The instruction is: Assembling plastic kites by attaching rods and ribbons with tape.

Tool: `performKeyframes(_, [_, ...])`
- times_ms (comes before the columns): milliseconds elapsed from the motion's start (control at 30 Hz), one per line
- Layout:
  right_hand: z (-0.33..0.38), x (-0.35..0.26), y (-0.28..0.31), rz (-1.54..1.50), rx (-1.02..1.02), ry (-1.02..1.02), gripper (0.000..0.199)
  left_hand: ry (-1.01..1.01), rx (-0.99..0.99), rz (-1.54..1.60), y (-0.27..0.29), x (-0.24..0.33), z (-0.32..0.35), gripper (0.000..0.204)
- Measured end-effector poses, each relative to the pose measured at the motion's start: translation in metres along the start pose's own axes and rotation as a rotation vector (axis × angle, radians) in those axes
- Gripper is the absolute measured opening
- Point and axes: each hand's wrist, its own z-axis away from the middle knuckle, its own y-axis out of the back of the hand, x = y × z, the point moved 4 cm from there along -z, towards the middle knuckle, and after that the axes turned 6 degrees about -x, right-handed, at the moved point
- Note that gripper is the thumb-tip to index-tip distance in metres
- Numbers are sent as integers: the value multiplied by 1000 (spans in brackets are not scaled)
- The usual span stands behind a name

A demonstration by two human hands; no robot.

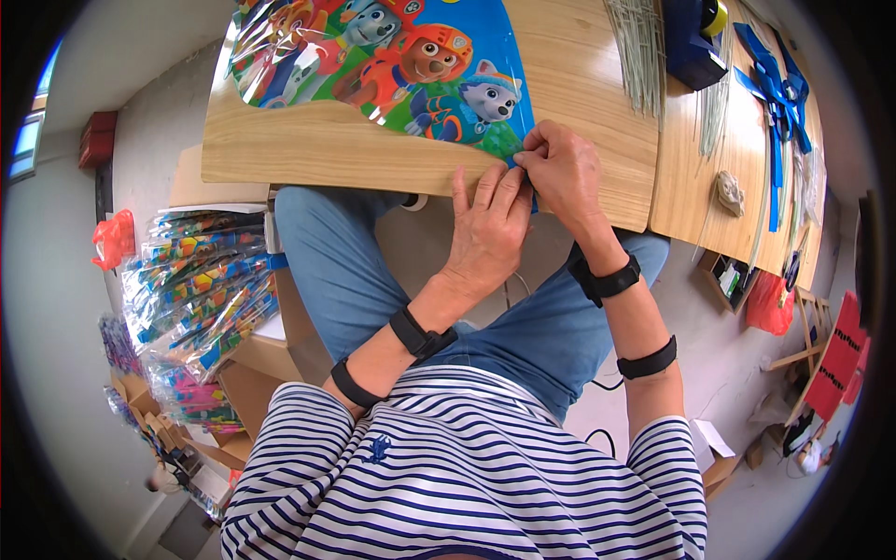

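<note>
A glossy plastic sheet (420,70) printed with cartoon dogs lies on the wooden table, with one narrow corner reaching the near edge. At that corner my right hand (565,173) is closed, its thumb and index finger pinching the blue edging. My left hand (490,224) meets it from below left, fingertips on the same corner and little finger held apart. The left thumb is hidden behind the fingers. A bit of blue material (535,201) shows below the table edge between the hands.
Bundles of thin pale rods (637,47), a dark blue tape dispenser (695,47) and blue strips (775,89) lie on the right. A crumpled beige lump (730,193) sits near the right edge. Left of my legs, printed sheets in clear wrap (201,280) pile over cardboard boxes (257,387).
</note>
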Motion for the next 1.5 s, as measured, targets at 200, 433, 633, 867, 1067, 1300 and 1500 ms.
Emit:
performKeyframes(200, [-13,33,13,-530,-114,-67,13,8,5,-100,-3,1,0,52])
performKeyframes(433, [-9,68,94,-598,144,-106,8,18,-17,-72,1,2,1,51])
performKeyframes(633, [7,56,50,-576,-18,-86,8,16,-35,-45,2,4,0,50])
performKeyframes(867, [9,41,37,-467,-53,-72,9,13,-28,-25,4,2,0,49])
performKeyframes(1067, [8,44,32,-393,-27,-56,12,7,-33,-21,6,1,-1,50])
performKeyframes(1300, [7,22,12,-178,4,100,15,-5,-48,-54,6,-2,-2,52])
performKeyframes(1500, [6,6,5,88,34,43,20,-1,-32,-62,4,-1,-2,54])
